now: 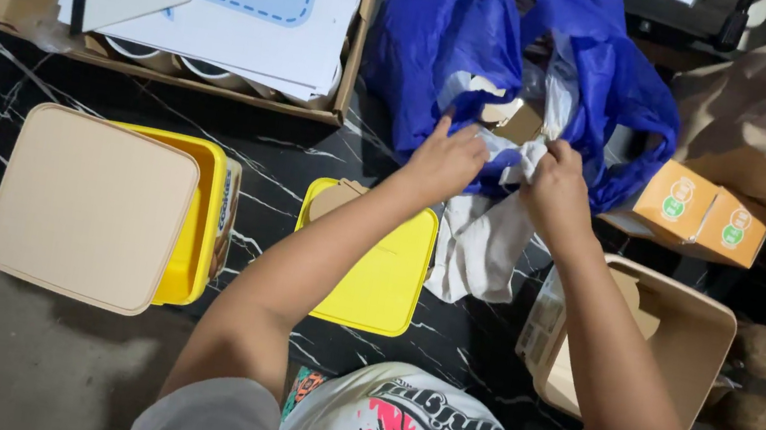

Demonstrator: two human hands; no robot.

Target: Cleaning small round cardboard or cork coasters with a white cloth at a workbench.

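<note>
Hands, left (445,162) and right (558,183), are gripping white cloth (480,245) at our blue bag (527,65); tugging harder, we are risking tearing thin plastic.

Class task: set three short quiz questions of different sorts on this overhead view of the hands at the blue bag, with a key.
1. True or false: both hands grip the white cloth at the mouth of the blue plastic bag.
2. Which colour is the flat lid under the left forearm? A red, B yellow, C green.
3. What covers the yellow box at left?

Key: 1 true, left hand and right hand both pinch it. 2 B. 3 A beige square lid, set askew.
</note>
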